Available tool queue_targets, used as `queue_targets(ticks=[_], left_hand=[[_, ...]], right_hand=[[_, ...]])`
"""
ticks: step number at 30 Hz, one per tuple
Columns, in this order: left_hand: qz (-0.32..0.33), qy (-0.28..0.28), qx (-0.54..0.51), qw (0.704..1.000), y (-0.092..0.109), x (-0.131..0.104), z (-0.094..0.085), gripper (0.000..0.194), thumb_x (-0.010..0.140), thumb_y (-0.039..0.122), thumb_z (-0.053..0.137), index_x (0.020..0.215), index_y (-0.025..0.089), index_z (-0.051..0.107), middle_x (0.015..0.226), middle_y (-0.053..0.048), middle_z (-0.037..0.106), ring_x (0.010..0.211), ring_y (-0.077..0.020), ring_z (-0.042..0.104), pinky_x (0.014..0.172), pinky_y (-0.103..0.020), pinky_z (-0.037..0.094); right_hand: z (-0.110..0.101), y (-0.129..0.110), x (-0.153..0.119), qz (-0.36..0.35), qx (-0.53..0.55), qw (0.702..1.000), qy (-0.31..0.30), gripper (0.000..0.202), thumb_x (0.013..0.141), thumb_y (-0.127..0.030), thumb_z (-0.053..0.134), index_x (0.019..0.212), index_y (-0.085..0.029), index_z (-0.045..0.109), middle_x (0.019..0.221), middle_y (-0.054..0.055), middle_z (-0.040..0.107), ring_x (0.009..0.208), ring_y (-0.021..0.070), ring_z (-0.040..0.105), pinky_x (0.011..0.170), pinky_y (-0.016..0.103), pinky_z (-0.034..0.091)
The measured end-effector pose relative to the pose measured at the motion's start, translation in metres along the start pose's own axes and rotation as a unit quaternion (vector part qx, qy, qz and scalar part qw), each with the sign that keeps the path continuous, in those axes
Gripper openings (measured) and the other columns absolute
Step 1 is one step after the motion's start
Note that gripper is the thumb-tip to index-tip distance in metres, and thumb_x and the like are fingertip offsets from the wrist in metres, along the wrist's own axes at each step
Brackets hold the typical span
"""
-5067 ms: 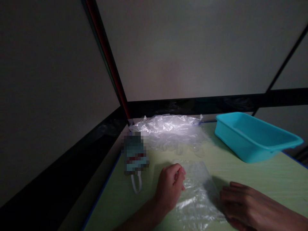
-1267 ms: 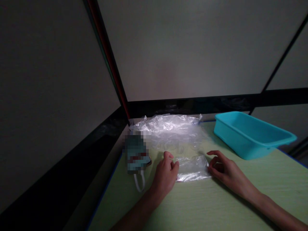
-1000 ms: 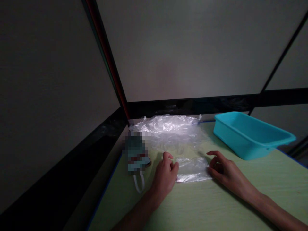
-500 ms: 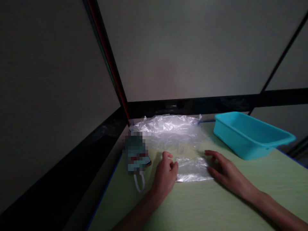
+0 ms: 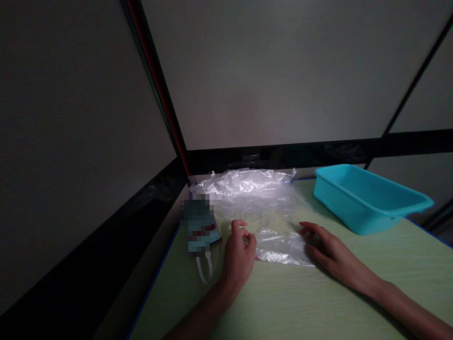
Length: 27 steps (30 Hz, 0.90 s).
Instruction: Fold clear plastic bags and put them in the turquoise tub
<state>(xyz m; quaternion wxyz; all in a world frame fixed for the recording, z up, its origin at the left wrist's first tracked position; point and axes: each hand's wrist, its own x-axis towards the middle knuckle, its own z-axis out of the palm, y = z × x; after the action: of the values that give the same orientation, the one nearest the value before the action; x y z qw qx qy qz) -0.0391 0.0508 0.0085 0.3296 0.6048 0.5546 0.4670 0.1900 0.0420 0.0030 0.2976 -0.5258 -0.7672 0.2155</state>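
A small clear plastic bag (image 5: 279, 246) lies on the table between my two hands. My left hand (image 5: 241, 252) is at its left edge, fingers curled and thumb tip pinched in against the film. On the other side my right hand (image 5: 327, 250) rests with thumb and fingers apart. Its thumb touches the bag's right end, and the fingers hover near the far right corner. Beyond the bag, a larger spread of crumpled clear plastic (image 5: 247, 182) lies against the wall.
A turquoise plastic basin (image 5: 368, 198) stands at the back right of the pale green table (image 5: 283, 302). To the left lies a phone (image 5: 215, 233), largely blurred out, with a white loop (image 5: 204, 269) at its near end. Walls close in behind and left.
My left hand has shifted slightly left, and the bag's left end has moved with it, its near edge now slanting. My right hand has barely moved.
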Motion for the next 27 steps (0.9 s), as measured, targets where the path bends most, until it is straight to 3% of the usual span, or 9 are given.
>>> queue_targets(ticks=[5,9,13,16,19,24,27], left_hand=[[0.031,0.049,0.041,0.997,0.001,0.000,-0.002,0.018,0.075,0.014,0.040,0.090,0.022,0.034,0.074,0.004,0.050,0.057,-0.0126,0.058,0.051,-0.022,0.043],[0.069,0.081,0.076,0.991,0.005,-0.002,-0.004,0.020,0.072,0.011,0.043,0.088,0.022,0.040,0.087,-0.002,0.051,0.083,-0.0182,0.056,0.074,-0.031,0.043],[0.130,0.067,0.090,0.985,0.011,-0.010,-0.001,0.026,0.070,0.006,0.043,0.091,0.021,0.042,0.098,-0.005,0.050,0.098,-0.0197,0.049,0.083,-0.032,0.041],[0.179,0.018,0.106,0.978,0.017,-0.022,0.005,0.028,0.071,0.003,0.041,0.094,0.020,0.043,0.102,-0.006,0.049,0.101,-0.0186,0.048,0.086,-0.032,0.041],[0.204,-0.076,0.153,0.964,0.024,-0.039,0.010,0.034,0.073,0.005,0.043,0.104,0.018,0.045,0.115,-0.009,0.047,0.112,-0.0198,0.042,0.096,-0.033,0.035],[0.259,-0.283,0.235,0.893,0.034,-0.052,0.012,0.058,0.076,0.024,0.051,0.130,0.010,0.032,0.143,-0.011,0.021,0.131,-0.0232,0.016,0.108,-0.037,0.016],[0.272,-0.331,0.245,0.870,0.035,-0.050,0.010,0.063,0.081,0.032,0.047,0.135,0.009,0.023,0.145,-0.010,0.014,0.132,-0.0199,0.009,0.109,-0.037,0.008]], right_hand=[[-0.005,-0.008,0.000,0.018,0.020,0.999,-0.031,0.036,0.082,-0.022,0.038,0.118,-0.017,0.035,0.098,0.008,0.054,0.081,0.0196,0.055,0.074,0.036,0.045],[-0.007,-0.015,-0.002,0.017,0.030,0.998,-0.046,0.032,0.083,-0.023,0.037,0.114,-0.017,0.036,0.088,0.007,0.055,0.076,0.0193,0.055,0.068,0.035,0.045],[-0.007,-0.022,-0.005,0.014,0.039,0.997,-0.062,0.031,0.084,-0.024,0.038,0.113,-0.017,0.037,0.082,0.005,0.056,0.070,0.0185,0.055,0.063,0.033,0.044],[-0.004,-0.025,-0.009,0.010,0.054,0.996,-0.072,0.027,0.084,-0.025,0.039,0.110,-0.017,0.039,0.082,0.004,0.056,0.070,0.0181,0.055,0.061,0.031,0.044],[-0.003,-0.026,-0.010,0.003,0.078,0.994,-0.080,0.024,0.083,-0.025,0.040,0.107,-0.018,0.040,0.082,0.004,0.056,0.071,0.0178,0.055,0.061,0.029,0.044],[-0.003,-0.022,-0.007,-0.003,0.116,0.990,-0.081,0.014,0.080,-0.018,0.042,0.094,-0.018,0.044,0.083,0.004,0.056,0.074,0.0180,0.055,0.065,0.029,0.044],[-0.003,-0.019,-0.007,0.011,0.098,0.993,-0.068,0.016,0.078,-0.014,0.041,0.094,-0.018,0.043,0.083,0.004,0.055,0.073,0.0178,0.054,0.066,0.031,0.043]])
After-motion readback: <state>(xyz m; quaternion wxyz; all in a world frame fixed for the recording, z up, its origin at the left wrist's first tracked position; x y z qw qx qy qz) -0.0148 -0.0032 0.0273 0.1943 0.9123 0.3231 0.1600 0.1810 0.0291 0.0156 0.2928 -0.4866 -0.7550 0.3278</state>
